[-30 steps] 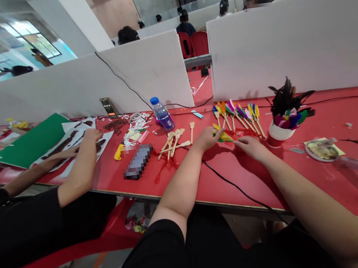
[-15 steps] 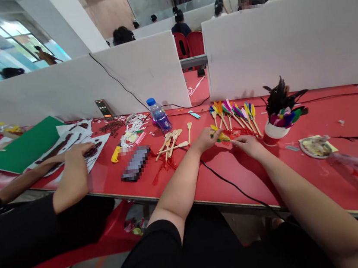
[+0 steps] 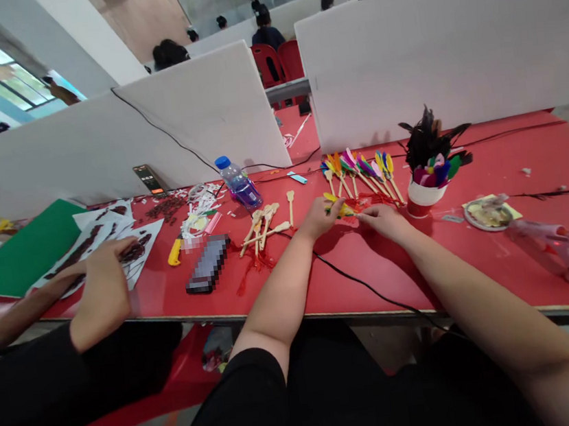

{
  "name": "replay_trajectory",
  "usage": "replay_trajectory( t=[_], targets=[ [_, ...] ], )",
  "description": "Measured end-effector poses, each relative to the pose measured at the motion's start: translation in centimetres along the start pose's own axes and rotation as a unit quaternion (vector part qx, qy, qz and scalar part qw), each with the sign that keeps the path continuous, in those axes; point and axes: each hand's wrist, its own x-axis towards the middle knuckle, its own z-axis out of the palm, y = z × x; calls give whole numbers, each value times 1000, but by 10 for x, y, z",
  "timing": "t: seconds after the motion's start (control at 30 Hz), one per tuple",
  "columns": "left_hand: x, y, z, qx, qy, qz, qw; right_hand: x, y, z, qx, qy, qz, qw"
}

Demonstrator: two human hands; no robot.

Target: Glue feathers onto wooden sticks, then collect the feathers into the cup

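Note:
My left hand [image 3: 319,217] is closed on a yellow and green feather piece [image 3: 340,209], held low over the red table. From the right, my right hand [image 3: 383,220] pinches at the same piece's near end; what exactly sits between those fingertips is too small to tell. Just beyond my hands lies a fanned row of wooden sticks with coloured feathers [image 3: 360,172], red tassels by their lower ends. Left of my left hand, a pile of bare wooden sticks [image 3: 261,227] with red tassels rests on the table, one more stick [image 3: 291,206] apart from it.
A cup of feathers [image 3: 425,197], a dish [image 3: 489,214] and a pink glue gun [image 3: 560,241] stand right. A bottle [image 3: 239,185], a phone [image 3: 208,265] and a yellow-handled tool [image 3: 174,253] lie left. A black cable [image 3: 360,282] crosses in front. A co-worker's arm [image 3: 98,291] works over paper.
The camera view has shifted slightly, moving the scene left and up. My hands stay together at the yellow feather piece, with only slight finger movement.

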Motion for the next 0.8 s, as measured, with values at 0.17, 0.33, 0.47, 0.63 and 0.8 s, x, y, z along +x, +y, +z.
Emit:
replay_trajectory(
  t=[0.17,0.33,0.47,0.63,0.8],
  targets=[
    [-2,0,8,-31,31,-30,999,-1,-6,-1,-34,-9,40,999],
    [-8,1,8,5,33,-41,999,-3,-12,-1,-32,-19,29,999],
    [-10,4,5,33,31,-48,998,-3,-15,-1,-30,-31,27,999],
    [-17,10,10,24,49,-75,996,-5,-19,0,-50,-28,33,998],
    [-10,34,-5,20,28,-48,998,-8,-27,-2,-95,-26,77,992]
  ],
)
